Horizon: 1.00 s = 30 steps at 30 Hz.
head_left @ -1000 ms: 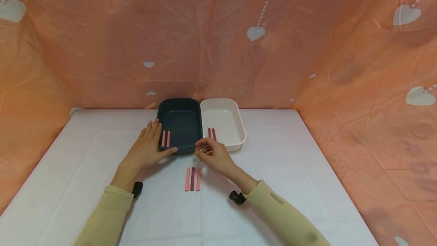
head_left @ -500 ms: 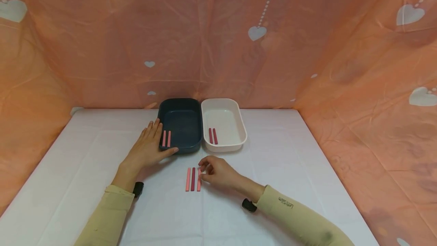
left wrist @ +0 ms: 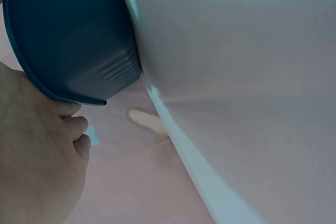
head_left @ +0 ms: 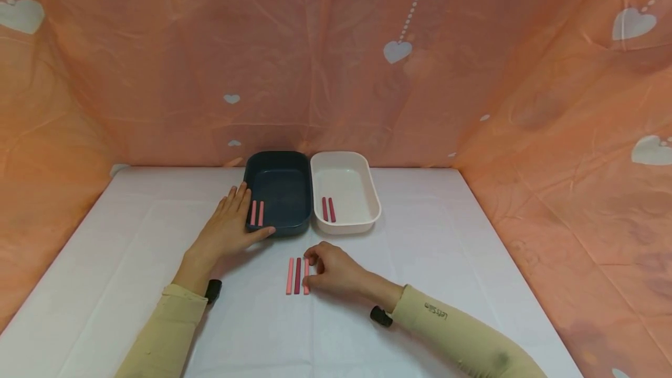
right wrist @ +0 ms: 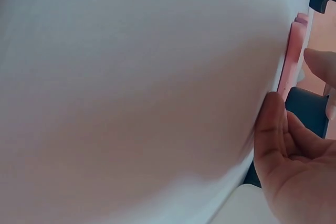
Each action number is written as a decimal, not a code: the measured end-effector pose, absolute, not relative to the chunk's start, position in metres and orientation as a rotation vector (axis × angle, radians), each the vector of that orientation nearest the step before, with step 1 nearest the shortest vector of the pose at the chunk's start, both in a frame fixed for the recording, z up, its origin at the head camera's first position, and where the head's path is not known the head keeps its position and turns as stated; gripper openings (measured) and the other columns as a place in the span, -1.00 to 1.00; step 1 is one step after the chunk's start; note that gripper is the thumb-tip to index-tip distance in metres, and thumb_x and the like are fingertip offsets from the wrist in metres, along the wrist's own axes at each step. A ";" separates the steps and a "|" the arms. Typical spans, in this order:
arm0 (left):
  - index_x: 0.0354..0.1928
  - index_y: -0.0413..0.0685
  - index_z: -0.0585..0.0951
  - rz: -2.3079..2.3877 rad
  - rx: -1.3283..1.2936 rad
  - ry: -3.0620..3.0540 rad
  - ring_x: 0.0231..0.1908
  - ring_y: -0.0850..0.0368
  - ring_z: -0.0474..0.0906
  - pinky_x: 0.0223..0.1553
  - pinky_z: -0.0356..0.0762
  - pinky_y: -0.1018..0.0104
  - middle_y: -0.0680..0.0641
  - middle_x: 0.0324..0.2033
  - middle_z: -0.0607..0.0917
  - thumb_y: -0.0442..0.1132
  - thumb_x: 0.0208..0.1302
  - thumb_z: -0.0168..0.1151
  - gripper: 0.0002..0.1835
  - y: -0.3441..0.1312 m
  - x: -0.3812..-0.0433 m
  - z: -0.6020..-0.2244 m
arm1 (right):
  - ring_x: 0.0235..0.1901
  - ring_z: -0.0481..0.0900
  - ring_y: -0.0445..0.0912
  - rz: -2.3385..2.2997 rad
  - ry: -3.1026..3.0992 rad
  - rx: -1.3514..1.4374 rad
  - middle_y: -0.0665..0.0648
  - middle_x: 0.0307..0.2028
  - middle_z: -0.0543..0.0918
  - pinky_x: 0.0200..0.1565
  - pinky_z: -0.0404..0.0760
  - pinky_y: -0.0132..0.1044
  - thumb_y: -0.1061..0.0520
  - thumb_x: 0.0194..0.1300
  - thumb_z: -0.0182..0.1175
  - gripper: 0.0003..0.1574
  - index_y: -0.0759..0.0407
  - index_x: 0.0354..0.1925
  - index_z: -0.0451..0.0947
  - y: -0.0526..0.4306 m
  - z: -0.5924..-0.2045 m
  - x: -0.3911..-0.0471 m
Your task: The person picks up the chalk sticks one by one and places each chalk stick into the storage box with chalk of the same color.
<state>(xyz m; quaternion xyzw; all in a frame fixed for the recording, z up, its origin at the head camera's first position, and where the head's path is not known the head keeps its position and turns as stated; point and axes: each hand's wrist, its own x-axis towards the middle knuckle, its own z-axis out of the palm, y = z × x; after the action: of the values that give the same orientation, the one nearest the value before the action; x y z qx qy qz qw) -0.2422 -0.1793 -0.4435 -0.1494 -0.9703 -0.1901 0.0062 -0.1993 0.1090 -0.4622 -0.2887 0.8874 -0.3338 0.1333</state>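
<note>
My left hand (head_left: 223,226) rests with extended fingers along the left side of a dark blue tray (head_left: 286,191), its thumb across the tray's near rim. Low over the white table, my right hand (head_left: 336,267) curves loosely around the rightmost pink stick (head_left: 307,270). In the right wrist view, a fingertip is right by this pink stick (right wrist: 292,56), while a small gap shows between it and the thumb. To its left lie a dark red stick (head_left: 297,276) and another pink stick (head_left: 289,276), roughly parallel.
Beside the dark tray stands a white tray (head_left: 352,185) with two dark red sticks (head_left: 328,210) inside. Two pink sticks (head_left: 257,213) lie at the dark tray's left. An orange cloth (head_left: 336,74) with white hearts hangs behind the table and at its sides.
My right hand has come from the white tray's near edge down to the rightmost pink stick, then shifted slightly left over it. The left hand stays in place.
</note>
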 end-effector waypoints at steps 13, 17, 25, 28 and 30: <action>0.61 -0.43 -0.11 -0.601 -0.461 -3.047 0.61 -0.36 -0.29 0.58 -0.24 -0.25 -0.36 0.64 -0.18 0.46 0.28 0.22 0.31 -0.179 -0.245 -0.447 | -0.40 0.45 -0.31 -0.880 2.602 -0.859 0.02 -0.23 0.57 -0.24 0.52 -0.46 0.09 0.16 0.56 -0.42 0.28 0.10 0.65 0.107 -0.460 -0.198; 0.60 -0.44 -0.10 -0.611 -0.463 -3.042 0.61 -0.37 -0.28 0.57 -0.24 -0.27 -0.37 0.63 -0.17 0.47 0.28 0.22 0.32 -0.179 -0.245 -0.447 | -0.39 0.45 -0.30 -0.867 2.594 -0.823 0.00 -0.23 0.57 -0.24 0.52 -0.46 0.07 0.17 0.55 -0.42 0.27 0.10 0.64 0.107 -0.458 -0.199; 0.60 -0.45 -0.10 -0.603 -0.466 -3.045 0.61 -0.37 -0.28 0.58 -0.24 -0.26 -0.37 0.63 -0.18 0.46 0.29 0.21 0.31 -0.179 -0.245 -0.445 | -0.41 0.48 -0.32 -0.995 2.573 -0.769 -0.01 -0.24 0.56 -0.26 0.54 -0.44 0.12 0.11 0.59 -0.44 0.24 0.05 0.64 0.108 -0.460 -0.198; 0.60 -0.45 -0.11 -0.603 -0.461 -3.049 0.61 -0.37 -0.29 0.58 -0.24 -0.26 -0.37 0.63 -0.18 0.47 0.29 0.21 0.31 -0.180 -0.245 -0.445 | -0.41 0.51 -0.32 -1.062 2.560 -0.748 0.00 -0.24 0.57 -0.25 0.54 -0.43 0.15 0.11 0.59 -0.44 0.25 0.05 0.63 0.108 -0.461 -0.197; 0.60 -0.45 -0.11 -0.602 -0.459 -3.050 0.61 -0.37 -0.28 0.58 -0.24 -0.26 -0.38 0.63 -0.18 0.48 0.28 0.21 0.32 -0.180 -0.245 -0.445 | -0.41 0.54 -0.33 -1.106 2.545 -0.730 0.01 -0.22 0.58 -0.24 0.54 -0.43 0.17 0.12 0.58 -0.43 0.26 0.07 0.61 0.108 -0.462 -0.196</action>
<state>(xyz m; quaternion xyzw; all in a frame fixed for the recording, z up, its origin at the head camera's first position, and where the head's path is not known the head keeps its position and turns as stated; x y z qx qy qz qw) -0.2453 -0.1796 -0.4450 -0.1459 -0.9706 -0.1917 -0.0006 -0.1962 0.1082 -0.4617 -0.2522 0.8787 -0.3820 0.1355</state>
